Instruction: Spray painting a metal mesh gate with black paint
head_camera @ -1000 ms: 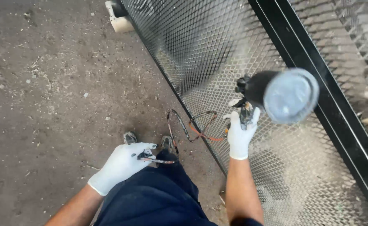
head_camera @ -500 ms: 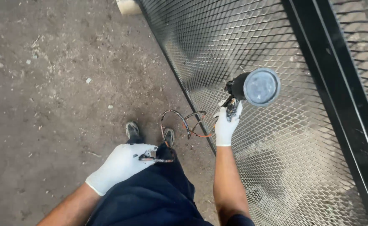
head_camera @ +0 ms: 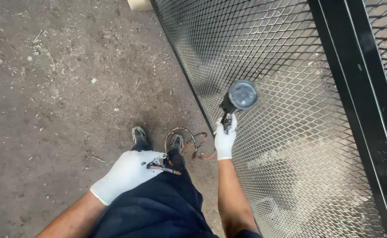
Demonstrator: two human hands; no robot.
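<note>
Two gloved hands busy here. My right hand (head_camera: 225,140) is clenched round the grip of the spray gun (head_camera: 237,100), cup end up toward my head, the gun held right against the black mesh panel (head_camera: 290,132), low down near its bottom edge by the dirt floor (head_camera: 61,88). My left hand (head_camera: 129,172) is resting on my thigh with its fingers closed on a small metal tool (head_camera: 160,166); can't tell what kind. A loop of hose (head_camera: 189,143) lies on the ground by my shoes (head_camera: 139,133).

Looks to me like I'm mid-pass coating the mesh, working the lower strip. Next bit probably wants a steady sweep along the panel, keeping the nozzle square to it and the hose clear of my feet.
</note>
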